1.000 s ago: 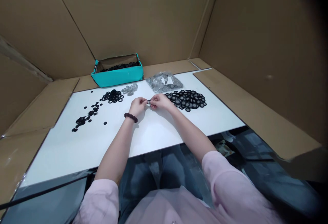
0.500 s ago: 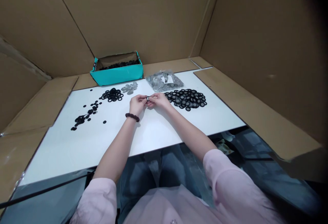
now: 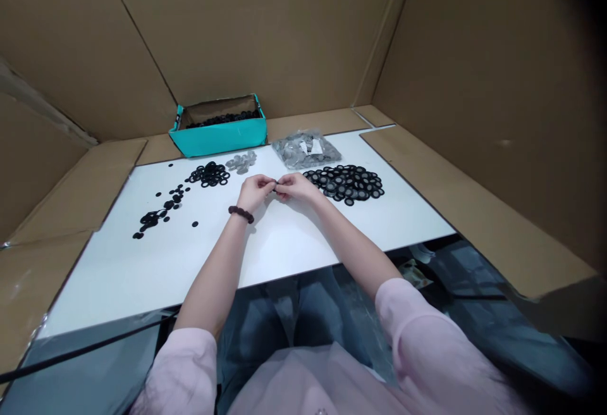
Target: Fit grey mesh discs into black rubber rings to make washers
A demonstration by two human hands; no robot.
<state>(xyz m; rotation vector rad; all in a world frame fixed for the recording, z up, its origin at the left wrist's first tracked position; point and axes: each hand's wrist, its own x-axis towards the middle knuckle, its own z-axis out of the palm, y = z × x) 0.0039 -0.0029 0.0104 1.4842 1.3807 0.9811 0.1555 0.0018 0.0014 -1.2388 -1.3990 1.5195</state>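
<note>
My left hand and my right hand meet fingertip to fingertip above the white tabletop. Pinched between them is a small black ring, mostly covered by the fingers; whether a grey disc sits in it I cannot tell. To the right of my right hand spreads a pile of black rings with grey centres. Left of my left hand lie a heap of open black rings and a small cluster of clear-grey discs. Small black discs are scattered farther left.
At the back stands a turquoise-fronted box holding many black pieces. Beside it lies a clear plastic bag full of grey discs with a white label. Cardboard walls enclose the table's back and sides.
The ring between my fingertips has turned, its grey face no longer showing. My left wrist has shifted slightly left. The piles look the same.
</note>
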